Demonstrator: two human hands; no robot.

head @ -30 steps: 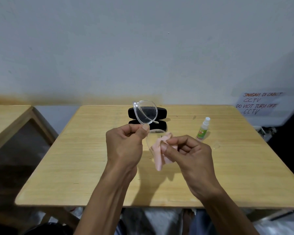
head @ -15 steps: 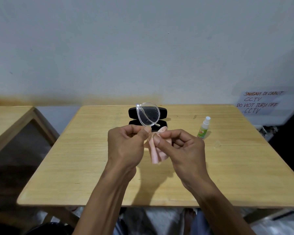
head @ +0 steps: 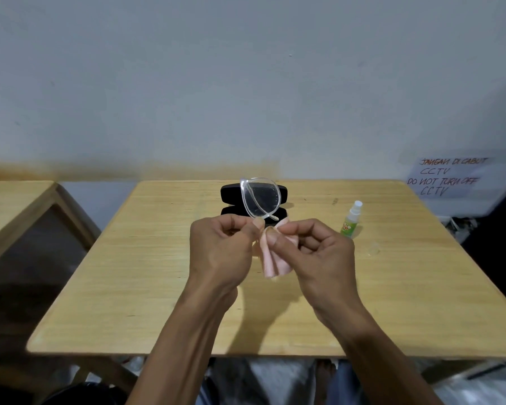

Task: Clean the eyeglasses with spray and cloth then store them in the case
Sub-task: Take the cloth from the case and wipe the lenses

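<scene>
Wiping step underway, I judge: left hand [head: 219, 252] pinches glasses [head: 260, 200] above table [head: 129, 287], right hand [head: 313, 252] pinches cloth [head: 275, 261] around lower lens. Case [head: 231, 191] open behind, spray [head: 351, 219] right. Next: wipe upper lens.

A black case [head: 228, 197] is seen lying open at the far middle of the light wooden table [head: 129, 273], and a small spray bottle [head: 351, 220] is stood upright to its right.
</scene>
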